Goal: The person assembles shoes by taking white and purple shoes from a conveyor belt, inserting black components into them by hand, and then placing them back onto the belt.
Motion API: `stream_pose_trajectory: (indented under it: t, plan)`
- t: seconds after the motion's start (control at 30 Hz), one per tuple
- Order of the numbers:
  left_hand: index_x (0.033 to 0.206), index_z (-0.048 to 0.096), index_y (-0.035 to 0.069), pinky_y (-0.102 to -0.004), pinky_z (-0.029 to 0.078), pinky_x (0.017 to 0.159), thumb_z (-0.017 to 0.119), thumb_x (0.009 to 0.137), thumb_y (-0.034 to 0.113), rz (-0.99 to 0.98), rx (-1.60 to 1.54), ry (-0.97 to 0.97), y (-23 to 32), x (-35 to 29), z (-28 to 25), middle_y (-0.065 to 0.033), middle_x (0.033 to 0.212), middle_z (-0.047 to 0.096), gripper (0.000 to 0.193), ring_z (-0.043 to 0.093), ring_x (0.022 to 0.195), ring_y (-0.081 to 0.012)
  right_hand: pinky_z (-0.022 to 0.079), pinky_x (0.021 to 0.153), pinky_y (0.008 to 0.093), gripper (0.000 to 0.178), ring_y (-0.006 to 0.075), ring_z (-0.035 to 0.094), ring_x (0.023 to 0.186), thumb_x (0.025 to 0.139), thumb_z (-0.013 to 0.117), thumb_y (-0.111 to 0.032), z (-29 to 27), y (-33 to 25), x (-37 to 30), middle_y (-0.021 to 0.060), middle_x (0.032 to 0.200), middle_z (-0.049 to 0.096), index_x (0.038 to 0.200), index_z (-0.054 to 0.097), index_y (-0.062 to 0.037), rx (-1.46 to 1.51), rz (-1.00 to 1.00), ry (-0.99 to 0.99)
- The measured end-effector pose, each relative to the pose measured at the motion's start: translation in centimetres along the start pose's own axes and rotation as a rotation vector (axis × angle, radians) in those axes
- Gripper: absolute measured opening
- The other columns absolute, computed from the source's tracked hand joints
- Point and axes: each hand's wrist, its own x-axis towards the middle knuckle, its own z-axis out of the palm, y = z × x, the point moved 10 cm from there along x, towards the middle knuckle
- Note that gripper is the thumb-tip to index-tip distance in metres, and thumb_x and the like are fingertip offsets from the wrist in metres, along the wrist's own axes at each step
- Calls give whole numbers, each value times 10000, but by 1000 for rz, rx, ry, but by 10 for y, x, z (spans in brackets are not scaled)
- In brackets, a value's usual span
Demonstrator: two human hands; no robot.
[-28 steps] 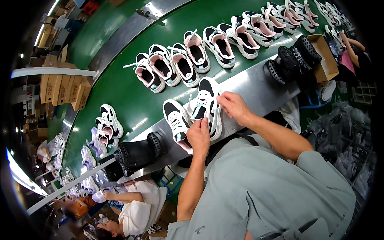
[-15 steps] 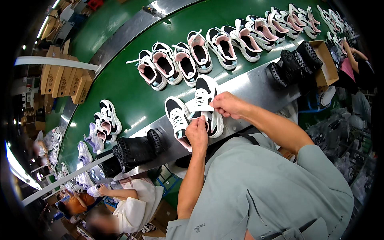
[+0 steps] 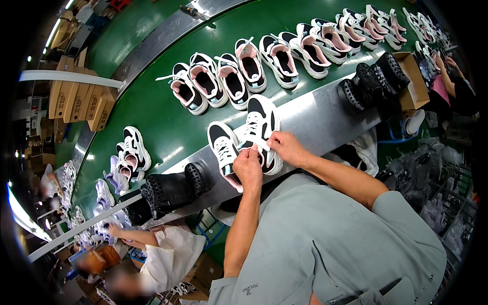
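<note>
A pair of white-and-black sneakers with pink linings stands on the metal edge before me. Both my hands are at the laces of the right-hand sneaker (image 3: pixel 260 113). My left hand (image 3: pixel 248 168) is closed in a pinch on the white lace near the tongue. My right hand (image 3: pixel 287 147), also pinched, grips the flat white lace (image 3: pixel 256 139) just to the right, and the two hands nearly meet. The left-hand sneaker (image 3: pixel 221 147) stands beside it, partly behind my left wrist, and neither hand grips it.
A row of similar sneakers (image 3: pixel 250 67) lines the green belt (image 3: pixel 152 96). Black lugged rollers or boots (image 3: pixel 173 192) sit at the edge on the left, more (image 3: pixel 368 81) on the right by an open cardboard box (image 3: pixel 413 81). A co-worker in white (image 3: pixel 170 262) is at lower left.
My right hand has come down and inward, closer to my left hand, drawing the lace with it. The co-worker at lower left has moved an arm.
</note>
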Motion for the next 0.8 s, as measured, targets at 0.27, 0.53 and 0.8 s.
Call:
stream_pose_trajectory:
  t: [0.27, 0.53, 0.8]
  plan:
    - [933, 662, -27, -419, 470, 678, 705, 898, 151, 549, 428, -17, 55, -48, 0, -140, 774, 628, 186, 590, 738, -315, 481, 780, 486, 236, 442, 611, 880, 922, 635, -191, -22, 15, -9, 239, 905, 636, 942, 589, 39, -227, -44, 37]
    - [985, 654, 13, -447, 476, 703, 733, 802, 51, 932, 715, 2, 87, -44, 12, -143, 875, 569, 204, 578, 836, -341, 497, 785, 461, 297, 410, 621, 903, 885, 662, -158, -8, -30, -16, 245, 982, 620, 1063, 534, 42, -407, -143, 56]
    - [1223, 613, 35, -476, 475, 807, 798, 776, 114, 752, 777, -48, 51, -92, -45, -146, 999, 594, 490, 574, 922, -351, 477, 760, 543, 210, 480, 578, 877, 901, 615, -133, -4, -21, -28, 243, 966, 575, 1026, 515, 3, -530, -203, 19]
